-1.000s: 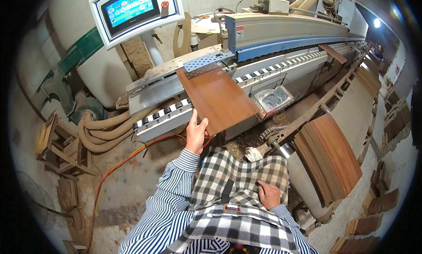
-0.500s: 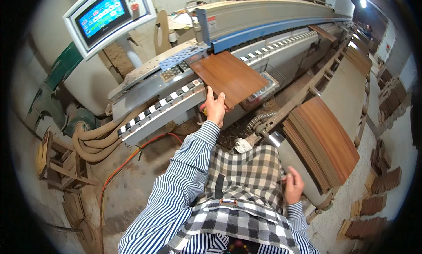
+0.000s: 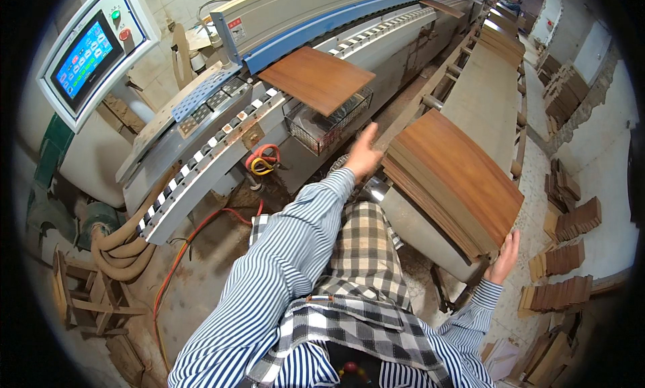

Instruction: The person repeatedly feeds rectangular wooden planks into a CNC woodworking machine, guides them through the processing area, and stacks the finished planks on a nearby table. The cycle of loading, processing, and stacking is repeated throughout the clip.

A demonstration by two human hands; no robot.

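My left hand [image 3: 363,155] is off the machine, fingers apart and holding nothing, beside the far left edge of a stack of brown wood-grain panels [image 3: 463,180]. My right hand [image 3: 502,259] lies with outstretched fingers against the near right corner of that stack's top panel. A single wood-grain panel [image 3: 319,79] sits in the long edge-banding machine [image 3: 289,28], its inner edge under the blue-trimmed beam and its outer part overhanging a wire basket [image 3: 329,122]. Neither hand touches that panel.
A control screen [image 3: 87,59] stands at the left. The stack rests on a roller conveyor [image 3: 477,85] running away from me. More panel stacks [image 3: 574,217] stand on the floor at the right. Hoses [image 3: 121,253], a wooden stool [image 3: 91,294] and an orange cable [image 3: 168,287] lie lower left.
My left hand has let go of the panel in the machine and moved right towards the stack. My right hand has reached out to the stack's near corner. The view has turned right.
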